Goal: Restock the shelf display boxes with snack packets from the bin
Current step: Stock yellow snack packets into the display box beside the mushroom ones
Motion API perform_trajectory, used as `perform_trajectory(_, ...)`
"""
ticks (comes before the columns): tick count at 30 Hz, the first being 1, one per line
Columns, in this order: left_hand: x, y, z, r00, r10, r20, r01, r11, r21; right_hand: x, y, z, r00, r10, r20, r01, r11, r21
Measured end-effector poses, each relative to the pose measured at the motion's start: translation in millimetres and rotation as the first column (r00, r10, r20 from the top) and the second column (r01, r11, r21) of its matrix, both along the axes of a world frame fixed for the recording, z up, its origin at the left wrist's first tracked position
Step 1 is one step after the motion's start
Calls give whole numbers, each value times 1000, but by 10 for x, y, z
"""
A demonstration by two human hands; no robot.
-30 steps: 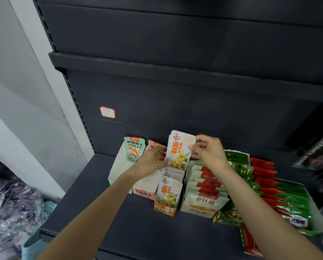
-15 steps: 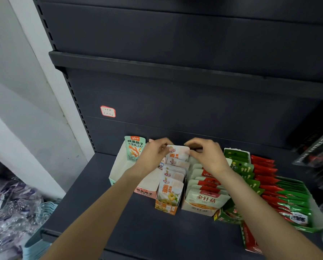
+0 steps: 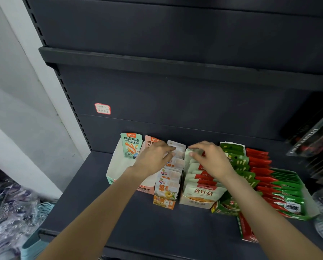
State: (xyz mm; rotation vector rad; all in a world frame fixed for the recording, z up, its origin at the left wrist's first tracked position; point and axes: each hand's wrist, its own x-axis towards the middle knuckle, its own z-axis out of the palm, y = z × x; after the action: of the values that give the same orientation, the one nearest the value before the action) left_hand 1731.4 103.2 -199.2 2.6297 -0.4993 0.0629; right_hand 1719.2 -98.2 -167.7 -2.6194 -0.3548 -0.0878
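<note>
An orange display box [image 3: 165, 202] on the dark shelf [image 3: 119, 222] holds a row of white-and-orange snack packets [image 3: 168, 186]. My left hand [image 3: 152, 159] reaches over the pink box [image 3: 144, 189], fingertips touching the top of the rearmost white-and-orange packet [image 3: 177, 145]. My right hand [image 3: 210, 159] hovers over the beige box [image 3: 196, 200] of red-banded packets, fingertips resting on its rear packets. Neither hand holds a packet clear of the boxes.
A mint box [image 3: 117, 166] with one packet [image 3: 130, 145] stands at the left. Green and red packets [image 3: 260, 171] fill a green tray [image 3: 307, 207] on the right. A light-blue bin [image 3: 35, 243] and plastic-wrapped goods [image 3: 5, 212] sit below left. Another shelf [image 3: 157, 64] overhangs.
The white-and-orange packet that both hands held upright went down into the back of the orange box. My right hand has shifted right onto the beige box.
</note>
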Motion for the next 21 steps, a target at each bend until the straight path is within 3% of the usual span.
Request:
perform_trajectory(3, -49, 16, 7, 999, -34, -3, 34, 979, 200, -22, -14, -12, 1000, 20, 12, -19, 999, -50)
perform_trajectory(6, -66, 23, 4, 999, -18, -33, 26, 963, 268, -30, -3, -17, 999, 20, 34, -17, 997, -77)
perform_trajectory(13, -73, -23, 99, 1000, 18, -20, -15, 990, 143, -60, 46, 16, 999, -15, 47, 19, 996, -87)
perform_trajectory(21, -236, -48, 227, 963, 175, 205, -166, 984, -60, -339, 162, 68, 986, -92, 137, 96, 995, -18)
